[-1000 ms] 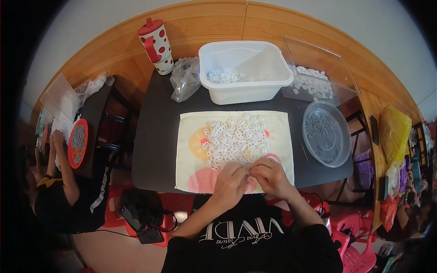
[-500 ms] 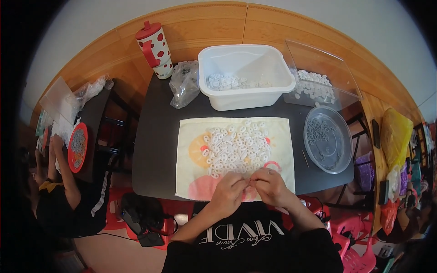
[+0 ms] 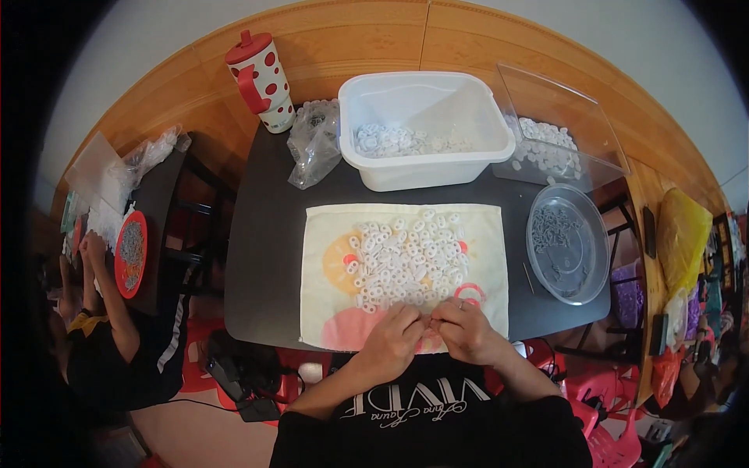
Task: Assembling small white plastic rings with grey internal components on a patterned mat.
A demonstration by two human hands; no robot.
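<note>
Centrally, a heap of small white rings (image 3: 406, 257) is spread on a pale cloth (image 3: 328, 234) over the dark table (image 3: 265, 234). At its near edge, the left hand (image 3: 392, 343) and right hand (image 3: 466, 331) are pressed together, fingers curled; what is pinched cannot be told. Behind, a white tub (image 3: 425, 129) is seen.

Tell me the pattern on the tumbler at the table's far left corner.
The tumbler is white with red polka dots, with a red lid and handle; the head view shows it.
</note>
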